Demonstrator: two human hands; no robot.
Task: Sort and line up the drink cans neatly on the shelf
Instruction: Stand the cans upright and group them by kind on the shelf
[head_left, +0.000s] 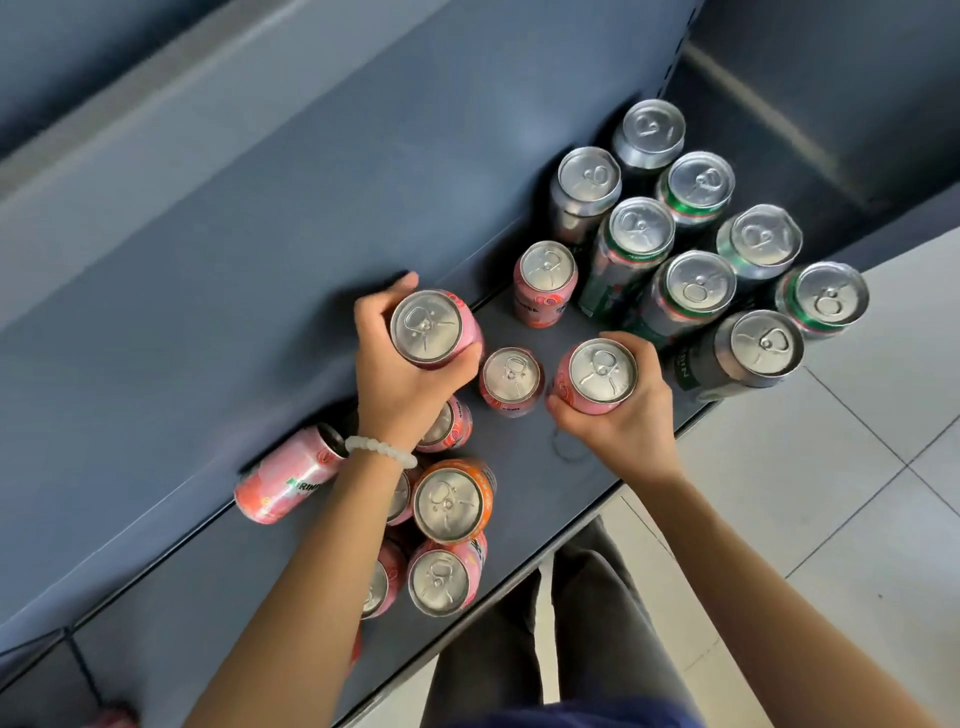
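My left hand (400, 384) grips an upright pink can (428, 328) above the grey shelf (524, 478). My right hand (623, 421) grips another pink can (597, 376) near the shelf's front edge. Between the two held cans stands a pink can (511, 382), and a further pink can (545, 283) stands behind it by the back panel. Several tall green and silver cans (691, 291) stand in rows at the right. At the left, one pink can (285, 475) lies on its side beside an orange can (452, 504) and more upright pink cans (441, 579).
The shelf's blue-grey back panel (260, 260) rises right behind the cans. The shelf's front edge runs diagonally, with white floor tiles (831, 493) below and my legs in grey trousers (545, 649) beside it. A white bead bracelet (382, 451) is on my left wrist.
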